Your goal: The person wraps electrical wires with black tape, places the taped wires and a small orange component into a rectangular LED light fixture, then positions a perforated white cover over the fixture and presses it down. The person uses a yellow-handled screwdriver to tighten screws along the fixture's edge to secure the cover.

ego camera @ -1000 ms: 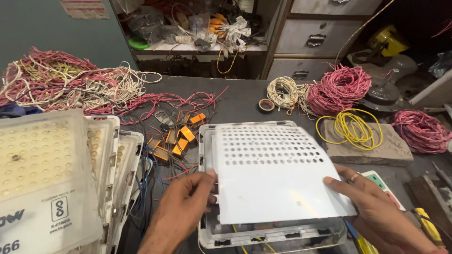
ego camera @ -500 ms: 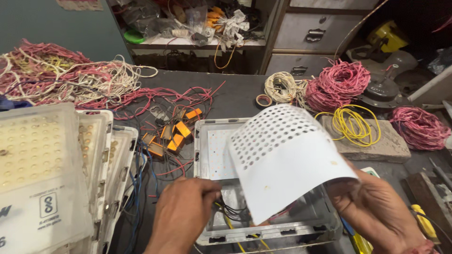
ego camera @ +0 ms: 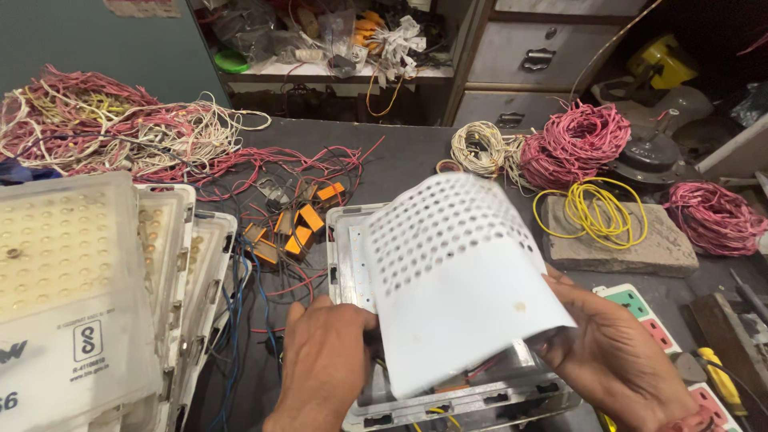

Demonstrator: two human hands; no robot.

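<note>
A white perforated sheet (ego camera: 460, 280) is held near the front edge of the tabletop (ego camera: 408, 164), bowed upward into an arch over an open metal housing (ego camera: 448, 400). Its long axis runs from the front edge toward the back edge, the holed half pointing away toward the back and the plain half lying nearest the person. The left hand (ego camera: 324, 364) grips the sheet's left near edge, fingers curled down around it and partly hidden inside the housing. The right hand (ego camera: 616, 352) holds the right near corner, thumb on top and fingers closed under the sheet.

The housing is a shallow rectangular tray, its long side also running front to back; under the raised sheet it shows dark and red wires and a bit of yellow wire at its near wall. At the left edge a stack of pale light panels (ego camera: 88, 304) leans together. Small orange components (ego camera: 296, 232) lie just behind the housing among loose red wires. Toward the back right stand a cream wire coil (ego camera: 480, 148) and a pink wire coil (ego camera: 572, 144), touching, with a yellow wire loop (ego camera: 596, 212) resting on a grey stone block (ego camera: 640, 244).
</note>
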